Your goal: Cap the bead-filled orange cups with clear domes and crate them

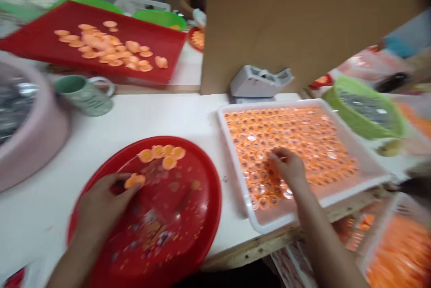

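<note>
My left hand is over the left side of a round red tray, its thumb and fingers closed on a small orange disc piece. Several similar orange discs lie near the tray's far rim, with small scraps and debris lower down. To the right, a white plastic tray holds rows of orange discs with dark centres. My right hand is above these rows with fingers pinched together at the discs. Whether something is between those fingertips is hidden.
A red rectangular tray with orange pieces stands at the back left. A green mug and a pink basin are on the left. Cardboard rises behind a grey-white device. At right is a green basin; another person's gloved hand shows behind.
</note>
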A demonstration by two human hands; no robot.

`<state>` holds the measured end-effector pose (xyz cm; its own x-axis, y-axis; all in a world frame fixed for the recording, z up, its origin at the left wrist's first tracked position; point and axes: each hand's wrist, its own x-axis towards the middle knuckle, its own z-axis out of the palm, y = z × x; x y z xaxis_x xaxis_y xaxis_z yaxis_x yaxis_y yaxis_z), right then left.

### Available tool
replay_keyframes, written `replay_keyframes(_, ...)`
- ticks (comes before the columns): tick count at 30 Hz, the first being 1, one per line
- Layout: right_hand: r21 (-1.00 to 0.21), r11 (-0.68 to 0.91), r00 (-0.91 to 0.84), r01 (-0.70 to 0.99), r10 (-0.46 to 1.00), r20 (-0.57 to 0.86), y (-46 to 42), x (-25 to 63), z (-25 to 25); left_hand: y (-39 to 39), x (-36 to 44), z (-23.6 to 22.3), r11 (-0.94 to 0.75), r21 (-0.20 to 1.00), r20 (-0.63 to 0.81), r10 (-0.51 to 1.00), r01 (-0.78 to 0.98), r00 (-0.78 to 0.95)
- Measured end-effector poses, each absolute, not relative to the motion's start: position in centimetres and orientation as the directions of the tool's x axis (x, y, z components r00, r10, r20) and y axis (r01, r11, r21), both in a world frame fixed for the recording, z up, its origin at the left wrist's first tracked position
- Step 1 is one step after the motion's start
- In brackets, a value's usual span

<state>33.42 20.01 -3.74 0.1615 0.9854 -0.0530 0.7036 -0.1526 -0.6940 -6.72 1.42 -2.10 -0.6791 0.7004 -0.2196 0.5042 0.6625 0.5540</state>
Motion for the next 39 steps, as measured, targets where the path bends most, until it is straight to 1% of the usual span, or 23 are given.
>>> replay_keyframes(2, -0.659, -0.108, 0.158, 0.744, 0.987, 0.017, 18.0, 32.1, -3.2, 1.3, -5.4, -0.3, 0.705, 0.529, -0.222, 0.652, 0.472, -0.725)
replay_keyframes(3, -0.622, -0.021, 0.113, 0.783, 0.988, 0.108, 16.7, 30.9, -3.0, 1.2, -5.1, 0.2, 0.721, 0.542, -0.252, 0.630, 0.433, -0.734)
replay_keyframes(4, -0.607, 0.076, 0.019, 0.791, 0.989, 0.150, 15.1, 29.5, -2.7, 1.0, -5.0, 0.6, 0.734, 0.557, -0.277, 0.606, 0.390, -0.745)
replay_keyframes(5, -0.631, 0.197, -0.117, 0.751, 0.979, 0.167, 13.3, 27.8, -2.5, 0.8, -5.0, 0.8, 0.741, 0.574, -0.305, 0.588, 0.348, -0.749)
replay_keyframes(6, -0.683, 0.326, -0.319, 0.654, 0.937, 0.142, 11.4, 25.8, -2.3, 0.4, -5.0, 1.0, 0.741, 0.597, -0.329, 0.575, 0.307, -0.749)
replay_keyframes(7, -0.748, 0.424, -0.510, 0.511, 0.850, 0.134, 9.6, 23.8, -2.2, 0.1, -5.1, 1.1, 0.733, 0.625, -0.342, 0.567, 0.269, -0.749)
replay_keyframes(8, -0.800, 0.474, -0.674, 0.367, 0.729, 0.122, 7.8, 21.8, -2.2, -0.4, -5.1, 1.2, 0.716, 0.658, -0.350, 0.566, 0.234, -0.746)
replay_keyframes(9, -0.833, 0.487, -0.792, 0.263, 0.601, 0.101, 6.3, 19.9, -2.4, -0.8, -5.1, 1.2, 0.694, 0.691, -0.356, 0.570, 0.202, -0.741)
replay_keyframes(10, -0.848, 0.492, -0.862, 0.199, 0.499, 0.087, 5.1, 18.3, -2.7, -1.2, -5.1, 1.2, 0.674, 0.718, -0.364, 0.577, 0.174, -0.731)
replay_keyframes(11, -0.848, 0.501, -0.904, 0.171, 0.422, 0.066, 4.2, 16.9, -3.1, -1.6, -5.1, 1.2, 0.657, 0.739, -0.377, 0.585, 0.148, -0.718)
replay_keyframes(13, -0.815, 0.555, -0.937, 0.170, 0.347, 0.041, 3.0, 15.0, -4.1, -2.3, -5.0, 1.0, 0.642, 0.761, -0.428, 0.604, 0.092, -0.672)
replay_keyframes(15, -0.771, 0.614, -0.951, 0.168, 0.307, 0.037, 2.6, 14.1, -4.9, -2.9, -4.8, 0.6, 0.627, 0.779, -0.476, 0.612, 0.020, -0.632)
replay_keyframes(17, -0.750, 0.638, -0.959, 0.176, 0.282, 0.015, 2.4, 13.8, -5.3, -3.5, -4.5, 0.2, 0.598, 0.799, -0.505, 0.614, -0.060, -0.606)
replay_keyframes(19, -0.741, 0.632, -0.954, 0.228, 0.297, -0.040, 2.3, 13.8, -5.2, -3.8, -4.1, -0.1, 0.566, 0.816, -0.517, 0.621, -0.120, -0.589)
replay_keyframes(22, -0.728, 0.610, -0.933, 0.313, 0.339, -0.116, 2.1, 14.2, -5.0, -4.0, -3.5, -0.2, 0.534, 0.829, -0.528, 0.652, -0.164, -0.545)
replay_keyframes(28, -0.691, 0.620, -0.916, 0.370, 0.367, -0.161, 1.6, 15.6, -5.1, -3.4, -3.0, 0.2, 0.540, 0.820, -0.565, 0.709, -0.189, -0.422)
replay_keyframes(30, -0.745, 0.545, -0.904, 0.384, 0.385, -0.185, 1.7, 16.0, -5.0, -3.3, -2.9, 0.3, 0.537, 0.819, -0.570, 0.717, -0.204, -0.400)
replay_keyframes(31, -0.794, 0.467, -0.892, 0.390, 0.406, -0.199, 1.8, 16.2, -4.9, -3.2, -2.8, 0.3, 0.528, 0.822, -0.568, 0.728, -0.215, -0.385)
replay_keyframes(33, -0.880, 0.252, -0.840, 0.403, 0.484, -0.246, 2.5, 16.6, -4.5, -3.2, -2.6, 0.3, 0.500, 0.834, -0.552, 0.758, -0.232, -0.348)
replay_keyframes(34, -0.904, 0.128, -0.800, 0.408, 0.528, -0.286, 3.0, 16.7, -4.3, -3.2, -2.4, 0.2, 0.489, 0.839, -0.544, 0.774, -0.240, -0.323)
replay_keyframes(35, -0.914, 0.002, -0.757, 0.405, 0.561, -0.334, 3.5, 16.9, -4.0, -3.2, -2.1, 0.1, 0.481, 0.841, -0.539, 0.788, -0.249, -0.299)
replay_keyframes(37, -0.906, -0.216, -0.697, 0.365, 0.581, -0.419, 4.5, 17.2, -3.4, -3.1, -1.6, -0.1, 0.480, 0.835, -0.541, 0.804, -0.269, -0.246)
replay_keyframes(39, -0.889, -0.342, -0.687, 0.305, 0.568, -0.454, 5.3, 17.5, -2.8, -3.0, -1.1, -0.4, 0.482, 0.828, -0.546, 0.811, -0.287, -0.211)
